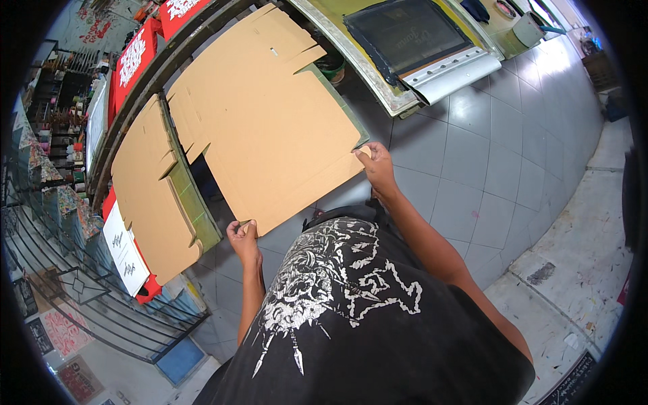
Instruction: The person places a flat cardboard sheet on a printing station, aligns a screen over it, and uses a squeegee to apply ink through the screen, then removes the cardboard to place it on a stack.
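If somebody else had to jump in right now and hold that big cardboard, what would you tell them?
Left hand: gripping the near left corner of the flat cardboard sheet.
Right hand: pinching the sheet's near right corner.
The sheet is a die-cut box blank, unfolded, held out flat over the long green table that runs along the left.
A second flat blank already lies on that table, to the left of the held one.
A framed printing screen rests beyond it, up at the far end.
Done: one blank laid down. Left: the held sheet is not fully resting on the table; both hands carry it.
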`<state>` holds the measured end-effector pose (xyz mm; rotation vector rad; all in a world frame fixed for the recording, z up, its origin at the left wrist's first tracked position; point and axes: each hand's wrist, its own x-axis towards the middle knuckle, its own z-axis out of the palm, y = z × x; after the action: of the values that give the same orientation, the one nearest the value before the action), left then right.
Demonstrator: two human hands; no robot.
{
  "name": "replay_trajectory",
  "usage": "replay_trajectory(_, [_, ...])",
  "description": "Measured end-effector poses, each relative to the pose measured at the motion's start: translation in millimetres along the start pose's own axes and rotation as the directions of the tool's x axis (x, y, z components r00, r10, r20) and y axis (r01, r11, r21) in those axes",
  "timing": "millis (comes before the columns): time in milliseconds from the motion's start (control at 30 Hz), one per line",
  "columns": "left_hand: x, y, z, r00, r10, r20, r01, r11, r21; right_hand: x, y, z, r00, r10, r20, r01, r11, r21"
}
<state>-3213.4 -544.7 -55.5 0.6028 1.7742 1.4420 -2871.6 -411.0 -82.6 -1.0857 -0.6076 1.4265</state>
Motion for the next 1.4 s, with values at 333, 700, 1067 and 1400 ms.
replay_trajectory(333, [-2, -3, -4, 1.000, -0.008, 0.006, 0.009, 1.000, -0.027, 2, 2, 3, 1.000, -0.004, -0.020, 0.003, 1.000, -0.027])
replay_trajectory(700, [-8, -3, -2, 1.000, 0.007, 0.026, -0.001, 0.975, -0.222, -4, -10, -2, 0.996, 0.084, 0.016, -0.081, 0.990, -0.112])
replay_trajectory(1067, [-7, -11, 0, 0.999, 0.017, 0.027, -0.007, 0.935, -0.354, -2, -22, 1, 0.990, 0.140, 0.031, -0.133, 0.974, -0.182])
replay_trajectory(1400, [-6, 0, -3, 0.999, -0.007, 0.033, 0.018, 0.943, -0.331, -4, -16, 2, 0.994, 0.102, 0.042, -0.095, 0.983, -0.158])
